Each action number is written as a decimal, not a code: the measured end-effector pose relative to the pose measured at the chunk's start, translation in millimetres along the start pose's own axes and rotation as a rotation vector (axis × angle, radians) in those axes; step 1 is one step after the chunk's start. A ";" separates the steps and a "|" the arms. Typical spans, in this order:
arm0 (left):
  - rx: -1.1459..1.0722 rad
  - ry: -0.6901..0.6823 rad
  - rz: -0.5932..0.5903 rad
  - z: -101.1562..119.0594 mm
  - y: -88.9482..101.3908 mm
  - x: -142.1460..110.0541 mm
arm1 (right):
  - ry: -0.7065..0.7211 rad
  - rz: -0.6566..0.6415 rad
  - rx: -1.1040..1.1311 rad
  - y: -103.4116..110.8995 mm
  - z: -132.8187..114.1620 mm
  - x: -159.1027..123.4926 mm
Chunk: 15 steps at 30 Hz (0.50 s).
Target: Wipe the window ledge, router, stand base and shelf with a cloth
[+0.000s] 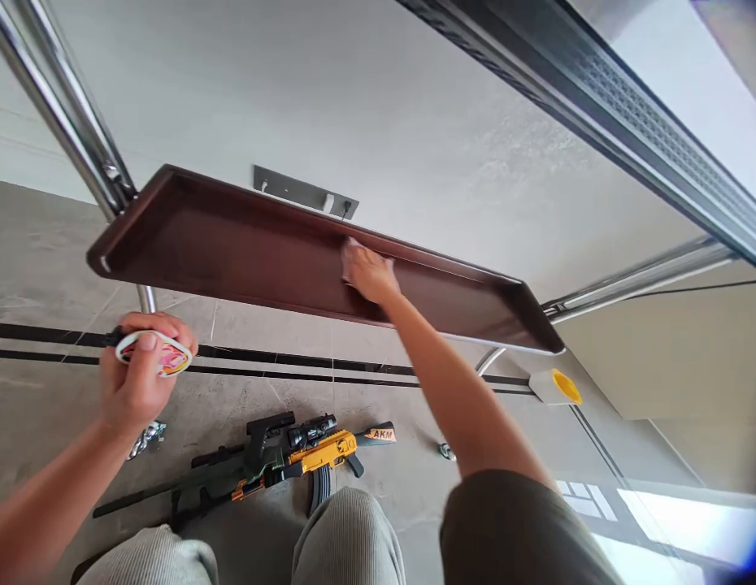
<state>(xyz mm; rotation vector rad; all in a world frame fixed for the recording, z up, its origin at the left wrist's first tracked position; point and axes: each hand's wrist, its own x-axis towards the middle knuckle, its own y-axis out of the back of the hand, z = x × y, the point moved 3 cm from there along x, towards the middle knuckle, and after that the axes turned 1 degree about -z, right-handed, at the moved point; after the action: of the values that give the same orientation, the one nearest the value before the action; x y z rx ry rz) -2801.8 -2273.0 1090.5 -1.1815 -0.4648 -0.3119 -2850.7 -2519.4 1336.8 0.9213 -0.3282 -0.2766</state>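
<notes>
A long dark brown shelf tray with a raised rim stands on chrome legs against the white wall. My right hand lies on its inner surface near the back rim, fingers pressed down on what looks like a small pale cloth. My left hand is closed round a small white oval object with pink and yellow print, held in front of the shelf's left end.
On the grey tiled floor lie a yellow and black toy rifle and a dark green one. A white block with a yellow disc sits by the wall. Chrome rails run at the left and right. A metal wall bracket hangs above.
</notes>
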 end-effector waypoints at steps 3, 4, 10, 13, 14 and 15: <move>-0.030 0.040 0.033 -6.4 19.3 -4.4 | -0.227 0.075 0.006 11.5 82.1 -26.6; -0.043 0.050 0.051 -8.4 24.8 -4.6 | -0.297 0.095 0.011 12.9 89.9 -28.0; -0.067 0.096 0.110 -14.0 54.3 2.6 | -0.285 0.014 -0.062 -7.5 -34.7 31.9; -0.076 0.096 0.133 -11.2 71.4 6.3 | -0.080 -0.019 -0.055 -18.8 -125.4 71.4; -0.078 0.100 0.140 -10.0 77.6 6.7 | -0.007 -0.031 -0.049 -21.9 -152.2 83.1; -0.079 0.105 0.149 -8.7 84.1 6.7 | 0.064 -0.039 -0.041 -24.6 -176.7 94.3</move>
<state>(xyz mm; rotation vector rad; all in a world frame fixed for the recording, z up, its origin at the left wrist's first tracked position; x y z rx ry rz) -2755.0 -2251.3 1023.1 -1.2625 -0.2734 -0.2640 -2697.5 -2439.6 1232.5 0.8950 -0.2445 -0.2879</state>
